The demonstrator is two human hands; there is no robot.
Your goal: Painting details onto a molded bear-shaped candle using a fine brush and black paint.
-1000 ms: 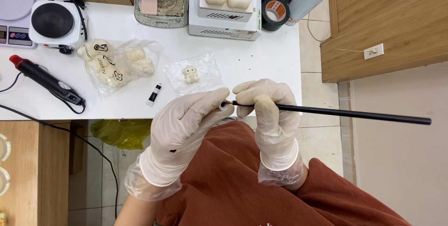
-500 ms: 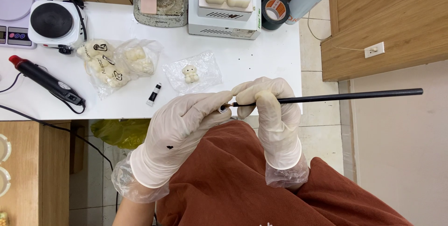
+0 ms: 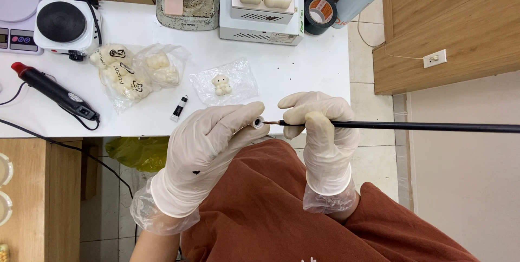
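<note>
Rust-brown sleeves nearest, then two gloved hands above the lap. Left hand (image 3: 208, 143) closed round a small white tube (image 3: 258, 122); right hand (image 3: 319, 124) pinching a long black rod (image 3: 422, 126) near its tip, which meets the tube. Rod: likely stiff, light, smooth under gloves; best gripped close to the tip. Beyond, on the tabletop (image 3: 303, 72): bagged bear figure (image 3: 221, 84), heat gun (image 3: 54, 94), hotplate (image 3: 65, 22).

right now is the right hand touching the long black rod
Touching: the head view shows the right hand closed around the long black rod, fingers wrapped over its near end.
</note>
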